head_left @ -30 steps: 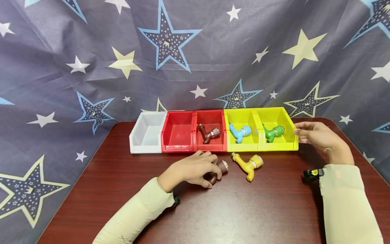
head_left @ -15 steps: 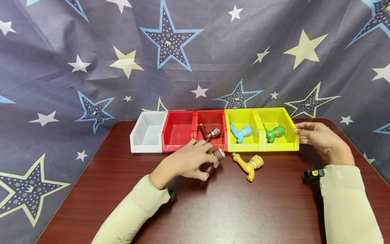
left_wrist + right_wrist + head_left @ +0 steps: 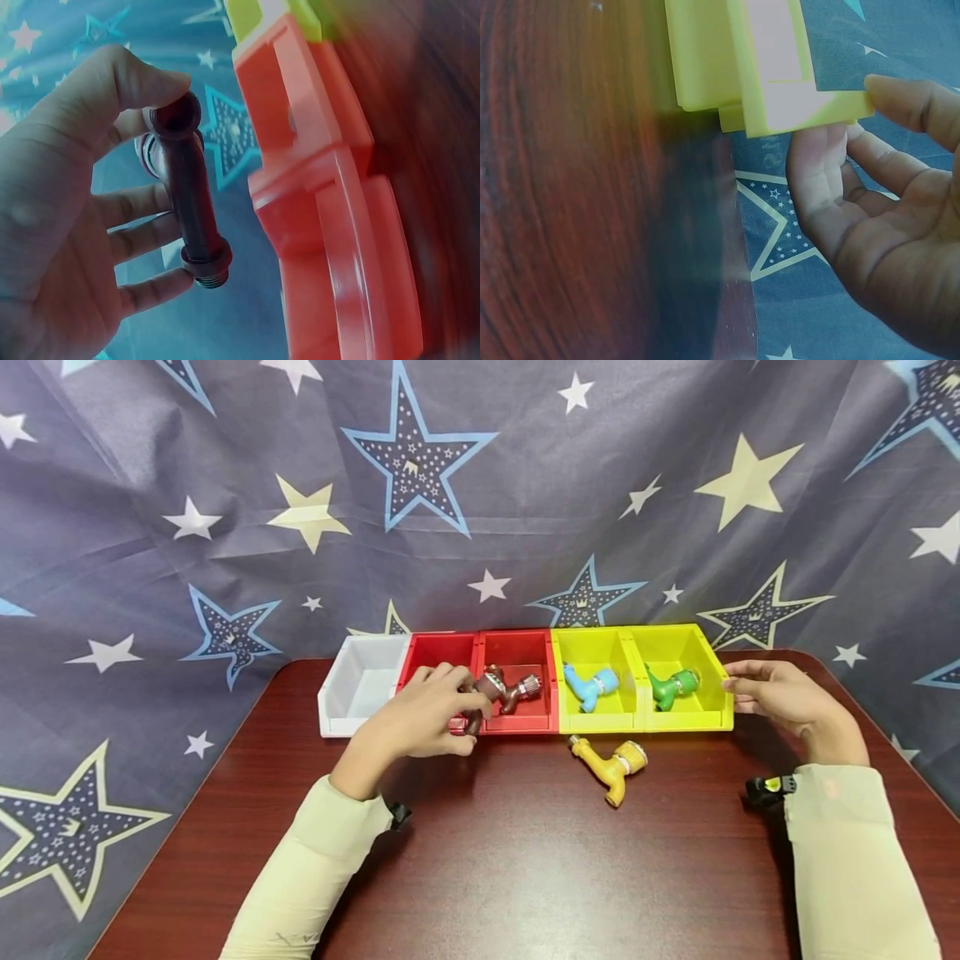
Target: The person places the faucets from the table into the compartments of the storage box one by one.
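My left hand [image 3: 423, 714] grips a dark brown tap [image 3: 191, 195] between thumb and fingers, just over the front of the left red bin [image 3: 431, 647]. In the left wrist view its threaded end points down past my fingers. A second brown tap [image 3: 521, 689] lies in the right red bin [image 3: 536, 722]. At the far right, my right hand [image 3: 798, 702] pinches the side rim of the end yellow bin [image 3: 802, 109] between thumb and fingers. That bin holds a green tap [image 3: 675, 687]; a blue tap [image 3: 592, 687] lies in the other yellow bin [image 3: 600, 722].
A yellow tap [image 3: 611, 768] lies on the dark wooden table [image 3: 600, 877] in front of the bins. A white bin [image 3: 360, 727] forms the left end of the row. Behind the table hangs a grey curtain [image 3: 525, 460] printed with stars.
My left hand has lifted the brown tap off the table and carried it left and back to the left red bin. My right hand has stayed at the yellow bin's edge.
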Demonstrator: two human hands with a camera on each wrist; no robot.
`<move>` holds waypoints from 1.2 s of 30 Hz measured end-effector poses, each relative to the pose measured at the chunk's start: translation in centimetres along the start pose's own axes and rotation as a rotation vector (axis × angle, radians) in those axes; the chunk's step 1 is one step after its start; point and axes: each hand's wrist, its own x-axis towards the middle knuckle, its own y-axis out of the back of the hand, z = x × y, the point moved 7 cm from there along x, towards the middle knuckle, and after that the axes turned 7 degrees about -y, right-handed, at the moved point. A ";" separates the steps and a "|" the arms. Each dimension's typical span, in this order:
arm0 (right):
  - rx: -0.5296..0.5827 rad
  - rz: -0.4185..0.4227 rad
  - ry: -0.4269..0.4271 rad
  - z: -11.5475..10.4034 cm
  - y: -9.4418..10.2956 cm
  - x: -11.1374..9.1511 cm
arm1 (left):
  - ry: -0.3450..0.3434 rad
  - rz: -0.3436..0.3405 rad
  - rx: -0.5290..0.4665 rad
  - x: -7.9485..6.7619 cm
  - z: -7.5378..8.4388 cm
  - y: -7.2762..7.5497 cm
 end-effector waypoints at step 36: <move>0.012 0.010 -0.004 0.1 -0.2 0.2 | 0.094 0.070 0.036 -1.3 -7.1 -3.4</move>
